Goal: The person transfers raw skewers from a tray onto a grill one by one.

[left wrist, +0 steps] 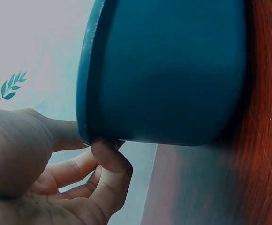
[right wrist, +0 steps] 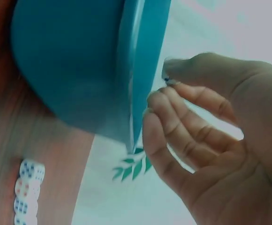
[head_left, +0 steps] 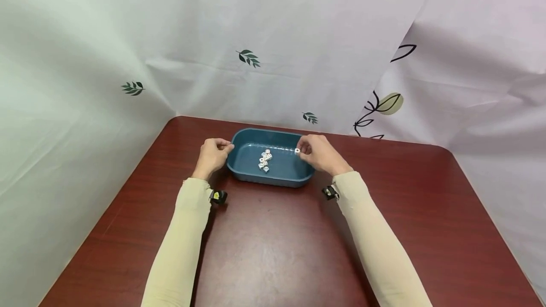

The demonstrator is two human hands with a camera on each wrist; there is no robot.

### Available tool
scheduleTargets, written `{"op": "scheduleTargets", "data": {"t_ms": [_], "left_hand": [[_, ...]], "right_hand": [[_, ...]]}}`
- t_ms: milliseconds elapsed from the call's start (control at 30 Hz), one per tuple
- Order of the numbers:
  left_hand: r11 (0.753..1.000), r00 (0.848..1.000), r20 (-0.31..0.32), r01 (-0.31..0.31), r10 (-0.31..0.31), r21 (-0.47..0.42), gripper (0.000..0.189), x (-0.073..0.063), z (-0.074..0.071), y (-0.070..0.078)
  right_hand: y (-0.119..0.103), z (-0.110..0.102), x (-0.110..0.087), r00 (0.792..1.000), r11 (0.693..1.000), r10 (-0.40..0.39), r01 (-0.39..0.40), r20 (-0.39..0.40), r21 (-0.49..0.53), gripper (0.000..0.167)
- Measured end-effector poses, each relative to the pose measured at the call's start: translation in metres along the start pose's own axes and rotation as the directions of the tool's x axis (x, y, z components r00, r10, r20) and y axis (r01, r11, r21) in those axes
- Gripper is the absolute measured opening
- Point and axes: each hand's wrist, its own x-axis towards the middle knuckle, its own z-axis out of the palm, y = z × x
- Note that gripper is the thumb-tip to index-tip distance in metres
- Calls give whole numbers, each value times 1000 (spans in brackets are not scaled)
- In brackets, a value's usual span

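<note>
A blue plastic tray (head_left: 268,181) with rounded corners stands on the table, and several white dice (head_left: 264,161) lie clustered inside it, left of its middle. My left hand (head_left: 212,156) pinches the tray's left rim between thumb and fingers; the left wrist view shows this hand (left wrist: 75,173) at the rim from close by. Over the tray's right side, my right hand (head_left: 321,154) holds one white die (head_left: 297,151) at its fingertips. Mostly covered by thumb and fingers, that die shows only a sliver in the right wrist view, where the hand (right wrist: 206,126) is beside the rim.
Outside the tray, a row of several dice (right wrist: 27,192) sits on the table in the right wrist view; the head view does not show it. The reddish-brown table (head_left: 264,245) meets a white leaf-printed curtain (head_left: 273,79) at the back.
</note>
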Motion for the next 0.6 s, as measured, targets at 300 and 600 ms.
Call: {"op": "scheduleTargets", "data": {"t_ms": [300, 600], "left_hand": [[1000, 1000, 3, 4, -4, -7, 28, -1, -1, 1], [1000, 1000, 6, 9, -9, -4, 29, 0, 0, -1]], "right_hand": [[22, -13, -19, 999, 999, -29, 30, -24, 42, 7], [40, -23, -35, 996, 998, -53, 55, -67, 27, 9]]}}
